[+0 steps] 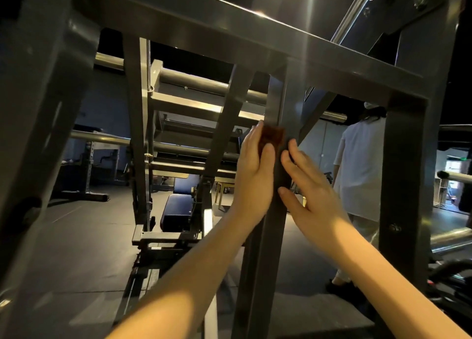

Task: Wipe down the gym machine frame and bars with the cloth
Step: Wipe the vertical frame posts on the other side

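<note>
Left hand grips brown cloth against the grey upright; right hand, fingers straight, rests on it.

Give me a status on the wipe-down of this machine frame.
Done: nothing shows as wiped; no streaks tell clean from dirty. In hand: the left hand grips the cloth against the upright post, the right hand flat on it. Left, probably: the post's lower part, the top beam and the round bars.
</note>
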The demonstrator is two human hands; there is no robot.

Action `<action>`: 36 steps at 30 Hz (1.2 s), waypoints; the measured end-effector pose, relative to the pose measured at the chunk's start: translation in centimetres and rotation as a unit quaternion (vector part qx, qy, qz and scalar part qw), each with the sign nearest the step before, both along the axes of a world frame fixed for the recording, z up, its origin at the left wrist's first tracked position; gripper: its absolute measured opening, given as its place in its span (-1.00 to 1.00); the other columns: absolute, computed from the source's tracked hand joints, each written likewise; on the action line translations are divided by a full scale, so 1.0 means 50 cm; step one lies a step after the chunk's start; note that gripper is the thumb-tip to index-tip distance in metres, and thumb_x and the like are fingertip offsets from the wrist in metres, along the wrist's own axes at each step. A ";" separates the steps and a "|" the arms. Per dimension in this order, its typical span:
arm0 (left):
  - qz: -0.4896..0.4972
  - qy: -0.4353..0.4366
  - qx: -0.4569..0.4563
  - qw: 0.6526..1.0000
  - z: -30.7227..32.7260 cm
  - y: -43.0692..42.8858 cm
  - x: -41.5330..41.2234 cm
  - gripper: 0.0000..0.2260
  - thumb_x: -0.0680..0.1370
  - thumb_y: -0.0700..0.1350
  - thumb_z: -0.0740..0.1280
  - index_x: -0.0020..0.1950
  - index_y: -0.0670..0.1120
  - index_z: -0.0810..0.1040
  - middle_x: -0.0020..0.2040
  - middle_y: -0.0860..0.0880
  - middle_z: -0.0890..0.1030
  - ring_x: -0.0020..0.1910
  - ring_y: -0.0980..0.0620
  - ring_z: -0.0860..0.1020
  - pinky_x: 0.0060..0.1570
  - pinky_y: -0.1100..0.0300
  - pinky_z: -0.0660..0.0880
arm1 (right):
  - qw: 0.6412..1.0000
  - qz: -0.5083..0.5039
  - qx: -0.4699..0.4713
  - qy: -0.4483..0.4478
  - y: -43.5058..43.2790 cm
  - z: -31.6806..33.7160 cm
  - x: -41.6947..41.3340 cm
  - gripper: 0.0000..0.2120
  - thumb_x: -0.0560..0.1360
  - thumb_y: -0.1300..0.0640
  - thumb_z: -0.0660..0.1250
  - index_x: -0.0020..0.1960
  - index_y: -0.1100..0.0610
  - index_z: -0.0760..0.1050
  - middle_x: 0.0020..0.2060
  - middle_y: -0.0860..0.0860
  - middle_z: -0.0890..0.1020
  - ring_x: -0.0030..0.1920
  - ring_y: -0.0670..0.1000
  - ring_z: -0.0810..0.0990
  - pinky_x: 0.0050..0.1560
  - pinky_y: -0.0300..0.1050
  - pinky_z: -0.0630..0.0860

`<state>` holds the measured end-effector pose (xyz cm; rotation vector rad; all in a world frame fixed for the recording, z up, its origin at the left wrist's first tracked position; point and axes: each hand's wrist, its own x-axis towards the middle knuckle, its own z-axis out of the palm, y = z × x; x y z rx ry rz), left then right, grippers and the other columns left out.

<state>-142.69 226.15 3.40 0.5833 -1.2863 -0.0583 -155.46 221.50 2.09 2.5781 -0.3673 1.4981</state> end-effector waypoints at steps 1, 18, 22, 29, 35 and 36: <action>0.000 0.004 -0.002 1.000 -0.001 -0.005 0.003 -0.68 0.54 0.19 0.12 0.29 0.41 0.28 0.40 -0.02 0.38 0.36 0.03 0.43 0.34 -0.02 0.42 | 1.000 0.002 -0.005 -0.003 -0.001 -0.001 0.001 -0.42 0.53 -0.14 0.04 0.52 -0.10 0.00 0.55 -0.13 0.04 0.55 0.07 0.07 0.41 0.32 0.26; 0.003 0.012 -0.002 1.000 -0.074 -0.008 -0.006 -0.66 0.63 0.01 0.10 0.42 0.15 0.28 0.36 -0.06 0.43 0.31 0.02 0.48 0.24 0.08 0.50 | 0.999 -0.022 -0.031 0.035 -0.008 0.001 -0.005 -0.31 0.47 -0.19 0.10 0.52 -0.13 -0.08 0.54 -0.16 -0.04 0.55 0.09 0.04 0.43 0.33 0.21; -0.067 0.079 0.097 0.990 -0.188 -0.005 0.009 -0.69 0.64 0.11 0.12 0.31 0.00 0.38 -0.05 0.01 0.64 -0.09 -0.01 0.64 -0.12 0.13 0.57 | 0.999 -0.034 -0.023 0.035 0.001 -0.002 -0.005 -0.31 0.49 -0.13 0.16 0.51 -0.10 -0.09 0.53 -0.17 -0.06 0.55 0.07 0.02 0.46 0.29 0.17; 0.021 -0.003 -0.007 1.000 -0.085 -0.008 -0.003 -0.69 0.60 0.12 0.10 0.33 0.35 0.31 0.35 0.04 0.41 0.32 0.08 0.45 0.26 0.07 0.48 | 0.998 0.001 -0.060 -0.006 -0.018 -0.008 0.002 -0.33 0.48 -0.10 0.16 0.52 -0.12 -0.03 0.54 -0.12 0.04 0.52 0.20 0.17 0.33 0.40 0.31; -0.030 0.075 0.072 0.994 -0.180 -0.034 0.017 -0.52 0.59 0.14 0.12 0.46 -0.04 0.30 0.09 -0.08 0.61 0.02 -0.04 0.63 0.00 0.03 0.56 | 0.999 -0.008 -0.033 0.009 -0.007 -0.015 -0.003 -0.33 0.49 -0.14 0.11 0.53 -0.13 -0.09 0.54 -0.16 0.00 0.54 0.13 0.09 0.41 0.33 0.24; -0.030 0.072 0.076 0.994 -0.192 -0.029 0.013 -0.52 0.59 0.15 0.13 0.47 0.00 0.28 0.13 -0.09 0.59 0.06 -0.06 0.62 0.04 -0.02 0.57 | 0.999 -0.013 -0.040 0.006 -0.006 -0.016 -0.003 -0.34 0.50 -0.13 0.11 0.53 -0.10 -0.07 0.54 -0.14 0.01 0.54 0.14 0.10 0.43 0.32 0.22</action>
